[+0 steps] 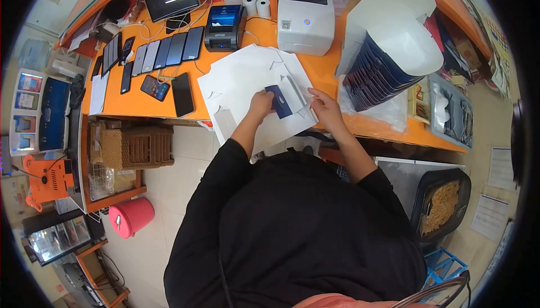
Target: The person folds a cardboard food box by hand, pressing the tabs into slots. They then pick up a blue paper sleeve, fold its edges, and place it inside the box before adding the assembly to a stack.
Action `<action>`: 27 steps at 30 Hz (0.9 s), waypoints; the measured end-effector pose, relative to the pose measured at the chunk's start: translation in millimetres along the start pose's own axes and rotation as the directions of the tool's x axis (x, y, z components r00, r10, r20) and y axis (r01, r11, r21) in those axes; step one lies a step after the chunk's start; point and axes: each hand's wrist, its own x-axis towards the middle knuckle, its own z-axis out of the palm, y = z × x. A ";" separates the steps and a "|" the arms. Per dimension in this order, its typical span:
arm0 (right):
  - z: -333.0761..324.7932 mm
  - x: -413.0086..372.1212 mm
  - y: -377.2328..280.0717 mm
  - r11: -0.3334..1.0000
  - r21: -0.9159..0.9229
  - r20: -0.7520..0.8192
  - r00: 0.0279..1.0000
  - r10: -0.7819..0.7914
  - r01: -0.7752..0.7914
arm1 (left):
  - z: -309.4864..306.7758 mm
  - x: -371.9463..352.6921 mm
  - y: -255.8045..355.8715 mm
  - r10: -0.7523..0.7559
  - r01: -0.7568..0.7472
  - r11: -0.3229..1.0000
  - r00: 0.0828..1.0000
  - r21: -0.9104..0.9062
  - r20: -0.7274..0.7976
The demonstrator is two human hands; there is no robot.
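A large white flat cardboard box blank (242,77) with cut slots and flaps lies over the front edge of the orange counter. One part is folded up, showing a navy panel (279,103) with a small white mark and a raised white flap (293,90). My left hand (261,105) is closed at the left edge of the navy panel, fingertips against it. At the right side of the folded part, my right hand (327,110) has its thumb and fingers at the cardboard's edge. Its grip is partly hard to make out.
Nested navy-and-white boxes (379,77) stand close on my right. Behind the blank are a white label printer (306,21) and a small dark printer (225,27). Several phones (177,46) lie at the left with cables. A grey cutlery tray (453,111) sits far right.
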 end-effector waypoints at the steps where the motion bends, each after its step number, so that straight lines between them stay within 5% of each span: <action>1: 1.4 -3.7 -1.9 0.983 -0.092 0.010 0.987 -0.158 0.158 | -2.1 -11.4 11.8 -0.030 0.028 0.996 0.999 -0.082 -0.020; 3: 5.4 -10.3 -9.1 0.849 -0.265 0.075 0.888 -0.454 0.457 | -16.6 -46.2 94.8 -0.262 0.194 0.863 0.961 -0.466 -0.085; 6: 10.0 -32.4 -45.0 0.635 -0.492 0.177 0.782 -0.597 0.596 | -29.7 -69.0 126.1 -0.198 0.060 0.861 0.955 -0.506 -0.222; 10: 11.3 -50.7 -71.0 0.709 -0.111 0.256 0.710 -0.657 0.696 | -56.0 -100.3 171.2 -0.149 -0.138 0.850 0.862 -0.509 -0.484; 13: 20.1 -46.1 -80.8 0.543 0.042 0.277 0.513 -0.813 0.838 | -67.5 -123.5 200.2 -0.059 -0.235 0.876 0.814 -0.421 -0.577; 16: 31.1 -46.5 -120.1 0.331 -0.070 0.265 0.337 -0.903 0.941 | -69.7 -140.4 215.4 -0.017 -0.237 0.884 0.845 -0.402 -0.535; 19: 36.4 -52.2 -147.7 0.225 -0.257 0.299 0.299 -0.906 0.940 | -62.3 -149.0 238.3 -0.011 -0.297 0.805 0.858 -0.514 -0.513; 24: 51.8 -55.3 -153.9 0.337 -0.445 0.176 0.450 -0.876 0.830 | -57.2 -157.9 245.5 0.030 -0.209 0.868 0.928 -0.451 -0.371; 27: 59.7 -56.5 -149.1 0.389 -0.406 0.110 0.467 -0.877 0.827 | -47.6 -156.9 251.4 0.096 -0.313 0.803 0.908 -0.507 -0.408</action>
